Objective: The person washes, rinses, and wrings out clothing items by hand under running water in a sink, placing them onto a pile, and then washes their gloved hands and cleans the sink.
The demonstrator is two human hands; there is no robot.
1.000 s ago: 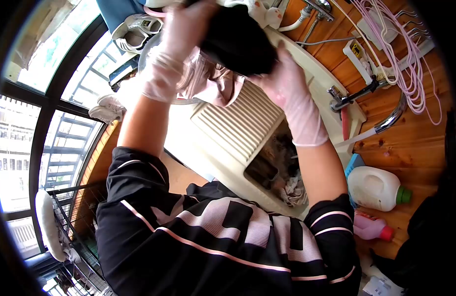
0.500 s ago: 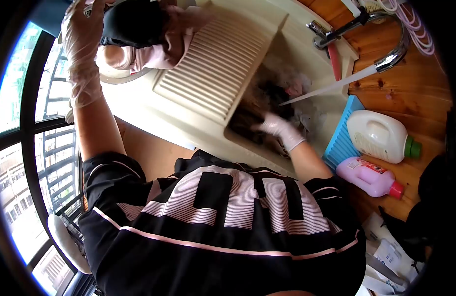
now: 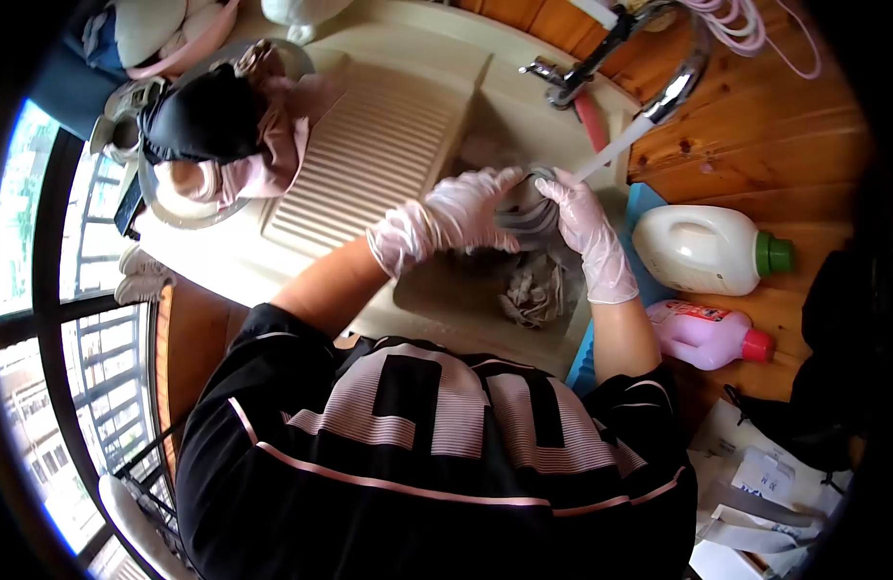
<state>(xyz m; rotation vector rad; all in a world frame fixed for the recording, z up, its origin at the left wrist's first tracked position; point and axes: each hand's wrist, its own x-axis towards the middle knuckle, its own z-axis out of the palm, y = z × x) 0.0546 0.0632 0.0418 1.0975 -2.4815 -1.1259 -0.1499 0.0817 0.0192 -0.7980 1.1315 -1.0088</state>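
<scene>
Both my hands wear clear gloves above the basin of the beige sink (image 3: pixel 446 319). My right hand (image 3: pixel 584 227) is closed, its fingertips pinching a wet grey cloth (image 3: pixel 530 215) beneath the running tap (image 3: pixel 674 92). On the cloth's left side my left hand (image 3: pixel 466 208) is open, thumb and fingers apart; whether it touches the cloth I cannot tell. Lower in the basin lies another crumpled pale cloth (image 3: pixel 535 290). My hands hide part of the basin.
Left of the ribbed washboard (image 3: pixel 369 145) stands a round basin (image 3: pixel 181 213) with black and pink clothes (image 3: pixel 205 116). At the right are a blue ribbed board (image 3: pixel 584 353), a white bottle with a green cap (image 3: pixel 698 249) and a pink bottle (image 3: pixel 703 333).
My left hand has come down from the clothes at upper left to the sink basin. My right hand has risen toward the tap stream and now holds the grey cloth.
</scene>
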